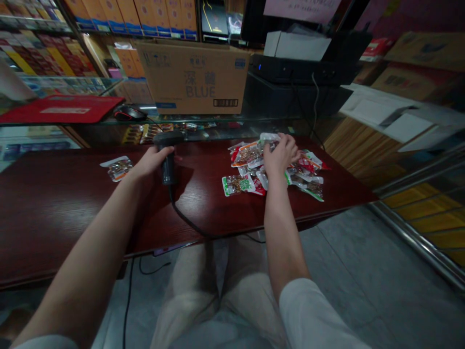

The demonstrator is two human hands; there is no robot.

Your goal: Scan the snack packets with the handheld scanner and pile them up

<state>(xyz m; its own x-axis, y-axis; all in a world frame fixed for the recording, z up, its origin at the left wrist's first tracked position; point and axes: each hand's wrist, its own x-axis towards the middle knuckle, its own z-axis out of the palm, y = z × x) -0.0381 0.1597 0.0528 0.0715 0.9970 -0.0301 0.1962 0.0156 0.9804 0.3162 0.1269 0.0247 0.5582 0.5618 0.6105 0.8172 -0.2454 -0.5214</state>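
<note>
My left hand (151, 161) is closed around the handle of a black barcode scanner (167, 162), held upright over the dark red table with its cord hanging down. My right hand (281, 154) reaches into a pile of small see-through snack packets (249, 154) with red, green and orange edges. Its fingers are curled on a whitish packet (269, 137) at the top of the pile, partly hidden by the hand. One packet (120, 168) lies by itself to the left of the scanner.
A cardboard box (196, 80) stands on the glass counter behind the table (203, 203). A computer mouse (130, 112) and a red mat (61, 108) are at its left, a black machine (298, 70) at its right. The scanner cord (185, 220) crosses the table's front edge.
</note>
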